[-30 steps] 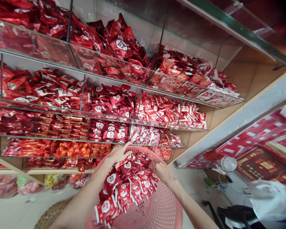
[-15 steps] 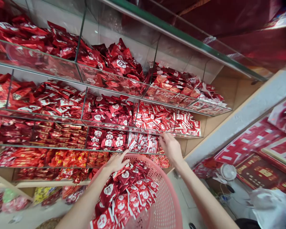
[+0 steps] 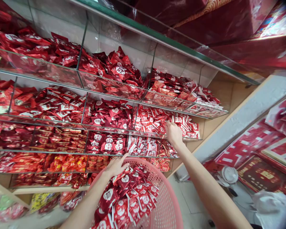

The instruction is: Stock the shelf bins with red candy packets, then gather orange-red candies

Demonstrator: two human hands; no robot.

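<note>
A pink perforated plastic basket [image 3: 168,190] is in front of me, partly filled with small red packets [image 3: 133,197] that carry white labels. My left hand [image 3: 116,165] grips its far left rim, thumb on the inner side and fingers along the outside. Over the front edge of a shelf bin, my right hand [image 3: 174,133] has its fingers curled in at the red-and-white packets [image 3: 152,120]. The back of that hand hides the fingertips, so whatever they may pinch cannot be made out.
Tiered shelves with clear front panels [image 3: 114,89] and upright glass dividers hold many red packets. A green-edged glass shelf [image 3: 171,36] juts out above. Bagged goods [image 3: 41,202] lie beneath the shelves. To the right are a white tub [image 3: 228,175] and a white plastic bag [image 3: 271,208].
My right hand has moved slightly up and right, from the bin's lower front edge to the packets. The left hand stays at the basket rim. The view has shifted a little.
</note>
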